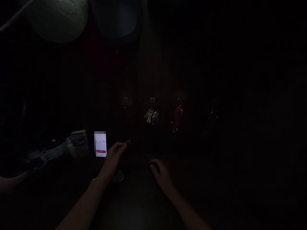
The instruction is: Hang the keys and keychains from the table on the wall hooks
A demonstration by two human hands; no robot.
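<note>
The scene is very dark. My left hand [117, 149] is raised just right of a lit phone-like screen [101, 145], its thumb and fingers pinched together. Something small may be at the fingertips, but I cannot make it out. Lower and to the right, my right hand [161, 172] hovers with thumb and curved fingers apart, holding nothing I can see. Beyond both hands, a bunch of keys [153, 116] hangs from a hook [152, 99]. A red braided-looking keychain [177, 118] dangles from another hook to its right.
A printed box [80, 142] stands left of the screen, beside blurred pale items. An empty-looking hook [125, 100] is left of the keys. Dim metal objects [213, 115] hang at the right. Two rounded cap-like shapes, one pale [57, 22], one grey [115, 19], occupy the upper left.
</note>
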